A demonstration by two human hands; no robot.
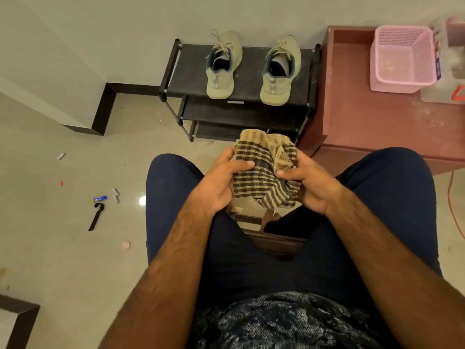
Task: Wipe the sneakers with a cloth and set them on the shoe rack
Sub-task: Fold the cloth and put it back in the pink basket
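Two pale green sneakers stand side by side on the top shelf of the black shoe rack [191,69], heels toward me: the left sneaker [222,65] and the right sneaker [279,71]. Between my knees I hold a checked beige-and-brown cloth [261,170] with both hands. My left hand [221,180] grips its left side, thumb on top. My right hand [309,180] pinches its right side. Both hands are well in front of the rack, apart from the shoes.
A reddish ledge [377,122] lies right of the rack and carries a pink mesh basket [402,59]. Small items litter the floor on the left: a black strap [97,216], a blue-yellow object [99,199], batteries [115,195]. An orange cord [453,210] runs down the right.
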